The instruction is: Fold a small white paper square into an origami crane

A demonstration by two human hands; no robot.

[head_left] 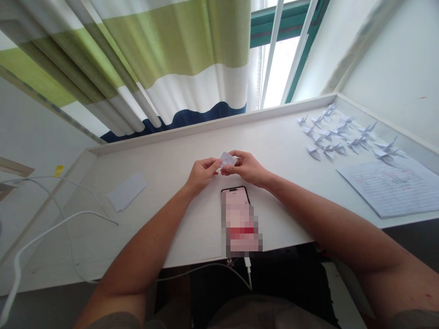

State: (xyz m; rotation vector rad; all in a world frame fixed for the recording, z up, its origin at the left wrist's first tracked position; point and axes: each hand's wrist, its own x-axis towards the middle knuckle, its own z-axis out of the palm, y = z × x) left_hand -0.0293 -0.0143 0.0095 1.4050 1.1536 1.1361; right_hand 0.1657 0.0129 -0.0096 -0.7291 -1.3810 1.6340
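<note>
A small folded piece of white paper (pixel 227 159) is held between my two hands above the middle of the desk. My left hand (pixel 203 174) pinches its left side between thumb and fingers. On the right side, my right hand (pixel 247 167) grips it with the thumb in front and the fingers behind. The fingers partly cover the paper, so its exact folds are hard to make out. Just below my hands a phone (pixel 236 205) lies face up, its screen mostly pixelated.
Several white paper cranes (pixel 338 135) stand at the right back of the white desk (pixel 171 219). Near them lies a handwritten notebook (pixel 391 187). White paper sheets (pixel 127 191) rest at left, close to a white cable (pixel 65 221). A charging plug (pixel 247 265) joins the phone.
</note>
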